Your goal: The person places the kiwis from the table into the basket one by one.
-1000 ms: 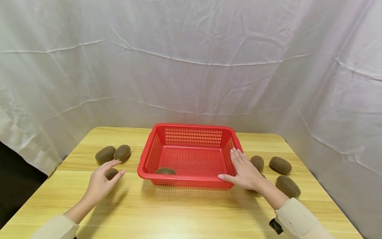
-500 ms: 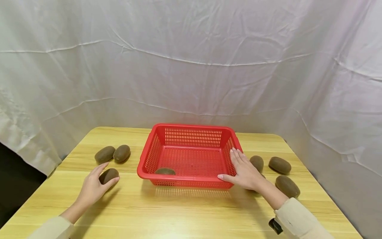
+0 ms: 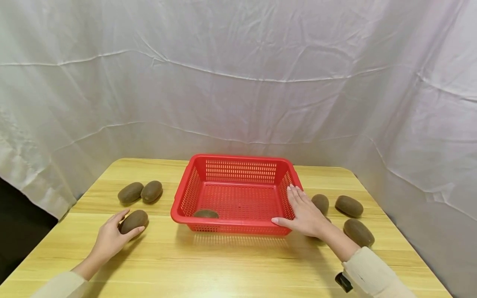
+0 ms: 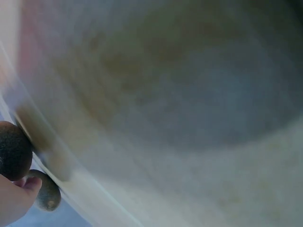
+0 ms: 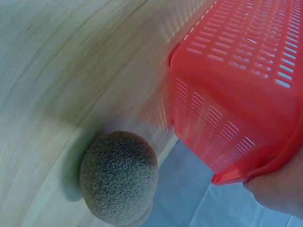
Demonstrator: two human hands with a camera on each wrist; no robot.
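My left hand (image 3: 110, 238) holds a brown fuzzy kiwifruit (image 3: 135, 221) on the left of the table, thumb on its near side and fingers at its far left. The left wrist view shows part of that hand (image 4: 14, 201) beside a dark kiwifruit (image 4: 13, 151), with another (image 4: 47, 191) beyond. My right hand (image 3: 306, 216) rests on the right rim of a red plastic basket (image 3: 238, 223), fingers straight and thumb along the front rim. In the right wrist view its skin (image 5: 279, 187) meets the basket's rim (image 5: 265, 172). One kiwifruit (image 3: 206, 214) lies in the basket's front left corner.
Two kiwifruits, one (image 3: 130, 193) touching the other (image 3: 152, 191), lie behind my left hand. Several more, including one (image 3: 349, 206) and another (image 3: 358, 232), lie right of the basket; my right hand partly covers some. A pale curtain (image 3: 238, 82) hangs behind the wooden table (image 3: 223, 269).
My left hand has come down and slightly left, and its thumb and fingers have closed around the kiwifruit, which now shows more fully. My right hand and the basket have stayed in place.
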